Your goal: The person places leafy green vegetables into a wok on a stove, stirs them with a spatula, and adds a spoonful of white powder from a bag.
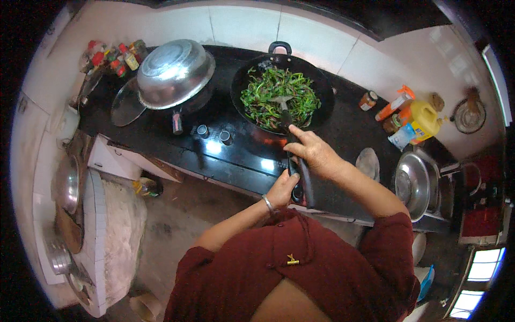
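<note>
A large black wok (325, 106) stands on the gas stove, filled with leafy greens (257, 90). My right hand (312, 149) grips the dark handle of a metal spatula (284, 104), whose blade rests in the greens. Below it, my left hand (285, 187) is closed around the wok's long handle (297, 193), close to the front of my dark red shirt. A loop handle with a reddish inside is at the wok's far side. Two stove knobs (226, 137) are left of the wok handle.
Left on the stove, an upturned metal basin (177, 76) covers a pan with a handle (177, 122); a glass lid (126, 102) lies beside it. Seasoning bottles (129, 58) stand at back left. At right are a jar (368, 100), a yellow jug (424, 118) and metal basins (410, 187).
</note>
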Demonstrator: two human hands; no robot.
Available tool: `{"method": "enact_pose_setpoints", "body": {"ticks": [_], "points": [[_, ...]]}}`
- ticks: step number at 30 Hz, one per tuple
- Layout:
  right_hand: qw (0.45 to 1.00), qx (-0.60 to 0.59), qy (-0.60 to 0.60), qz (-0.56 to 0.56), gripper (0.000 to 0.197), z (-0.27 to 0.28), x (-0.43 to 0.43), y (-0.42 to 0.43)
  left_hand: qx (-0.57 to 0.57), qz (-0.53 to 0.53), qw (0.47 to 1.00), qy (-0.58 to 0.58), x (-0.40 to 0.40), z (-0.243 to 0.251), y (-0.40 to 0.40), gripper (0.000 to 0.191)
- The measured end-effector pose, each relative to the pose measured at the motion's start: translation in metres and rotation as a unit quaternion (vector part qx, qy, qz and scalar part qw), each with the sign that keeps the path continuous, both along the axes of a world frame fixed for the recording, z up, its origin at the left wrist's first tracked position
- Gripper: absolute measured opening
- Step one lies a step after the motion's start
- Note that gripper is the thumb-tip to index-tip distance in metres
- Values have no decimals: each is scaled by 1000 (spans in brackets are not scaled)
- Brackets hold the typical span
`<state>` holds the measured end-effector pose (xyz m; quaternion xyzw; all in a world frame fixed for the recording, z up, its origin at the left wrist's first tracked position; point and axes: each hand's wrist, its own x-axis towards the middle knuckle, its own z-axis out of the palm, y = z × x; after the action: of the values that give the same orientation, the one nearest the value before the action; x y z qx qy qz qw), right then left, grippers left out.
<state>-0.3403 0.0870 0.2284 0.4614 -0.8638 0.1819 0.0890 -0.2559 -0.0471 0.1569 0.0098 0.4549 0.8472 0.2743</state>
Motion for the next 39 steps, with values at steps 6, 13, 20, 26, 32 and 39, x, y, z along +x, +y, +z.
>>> {"method": "enact_pose_setpoints", "body": {"ticks": [6, 13, 20, 26, 32, 39], "points": [[997, 2, -54, -53, 49, 5, 12, 17, 70, 2, 994, -88, -12, -2, 15, 25], [980, -143, -105, -86, 55, -14, 22, 58, 126, -17, 981, -146, -17, 7, 32, 40], [864, -321, -272, -277, 48, -52, 64, 96, 131, -72, 983, -110, -11, -19, 19, 52], [800, -388, -348, -296, 34, -85, 89, 115, 74, -24, 980, -180, 36, -82, -27, 49], [745, -439, -379, -331, 27, -79, 76, 148, -16, 39, 974, -222, 57, -89, -26, 43], [739, -427, -361, -376, 20, -39, 24, 272, -93, 61, 980, -165, 74, -94, 9, 42]]}}
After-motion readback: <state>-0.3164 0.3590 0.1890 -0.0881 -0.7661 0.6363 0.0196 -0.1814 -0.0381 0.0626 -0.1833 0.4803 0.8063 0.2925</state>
